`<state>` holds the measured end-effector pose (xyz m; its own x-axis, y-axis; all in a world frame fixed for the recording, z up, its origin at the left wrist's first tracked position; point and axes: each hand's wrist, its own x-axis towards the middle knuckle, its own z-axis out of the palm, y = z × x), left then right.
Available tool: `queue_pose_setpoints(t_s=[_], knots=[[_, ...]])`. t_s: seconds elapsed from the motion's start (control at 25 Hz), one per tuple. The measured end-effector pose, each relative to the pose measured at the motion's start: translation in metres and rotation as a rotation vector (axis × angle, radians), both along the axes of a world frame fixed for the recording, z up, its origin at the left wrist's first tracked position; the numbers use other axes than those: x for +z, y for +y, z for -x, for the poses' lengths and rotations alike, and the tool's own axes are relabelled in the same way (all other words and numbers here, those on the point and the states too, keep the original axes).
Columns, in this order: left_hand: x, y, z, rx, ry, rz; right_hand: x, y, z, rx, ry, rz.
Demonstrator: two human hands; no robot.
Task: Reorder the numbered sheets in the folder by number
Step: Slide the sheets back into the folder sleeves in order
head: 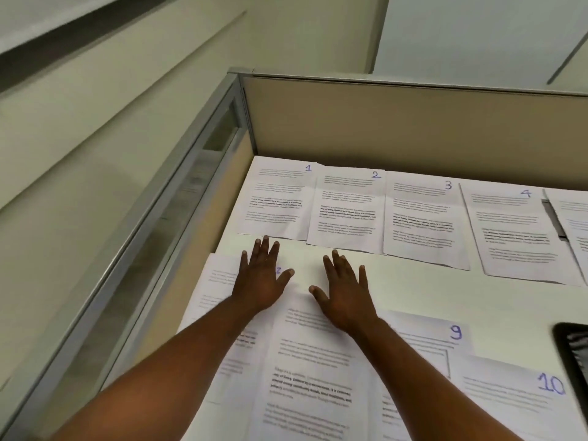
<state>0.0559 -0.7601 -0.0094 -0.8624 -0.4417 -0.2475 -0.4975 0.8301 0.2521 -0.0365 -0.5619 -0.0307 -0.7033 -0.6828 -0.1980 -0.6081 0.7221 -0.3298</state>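
Observation:
Printed white sheets with blue handwritten numbers lie on a white desk. Along the back edge are sheet 1 (276, 198), sheet 2 (346, 210), sheet 3 (424, 221) and sheet 4 (518, 232), side by side. Nearer me lie sheet 9 (442, 337) and sheet 10 (515, 399). My left hand (261, 278) rests flat, fingers spread, on a sheet at the left whose number it mostly covers. My right hand (343, 291) lies flat with fingers spread on the top of a middle sheet (311, 370), hiding its number.
A beige partition (413, 122) with a metal frame walls the desk at the back and left. A further sheet (572, 224) and a grey strip show at the right edge. A dark object (572, 351) sits at the right edge of the desk.

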Motion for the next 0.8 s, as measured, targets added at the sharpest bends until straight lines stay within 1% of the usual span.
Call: queue_pose_setpoints(t_s=[0.12, 0.28, 0.44, 0.6, 0.72, 0.8], knots=[[-0.012, -0.043, 0.013, 0.076, 0.003, -0.051, -0.012, -0.046, 0.003, 0.026, 0.003, 0.006], [-0.028, -0.093, 0.038, 0.184, 0.068, -0.091, -0.026, -0.102, 0.016, 0.083, 0.064, 0.044], [-0.045, -0.12, 0.055, 0.333, 0.149, -0.107, -0.049, -0.13, 0.025, 0.175, 0.139, 0.048], [-0.067, -0.116, 0.068, 0.446, 0.334, -0.079, -0.066, -0.131, 0.026, 0.185, 0.224, 0.137], [-0.082, -0.115, 0.076, 0.502, 0.467, -0.012, -0.067, -0.132, 0.03, 0.185, 0.242, 0.167], [-0.087, -0.117, 0.079, 0.531, 0.517, 0.006, -0.067, -0.133, 0.032, 0.183, 0.249, 0.172]])
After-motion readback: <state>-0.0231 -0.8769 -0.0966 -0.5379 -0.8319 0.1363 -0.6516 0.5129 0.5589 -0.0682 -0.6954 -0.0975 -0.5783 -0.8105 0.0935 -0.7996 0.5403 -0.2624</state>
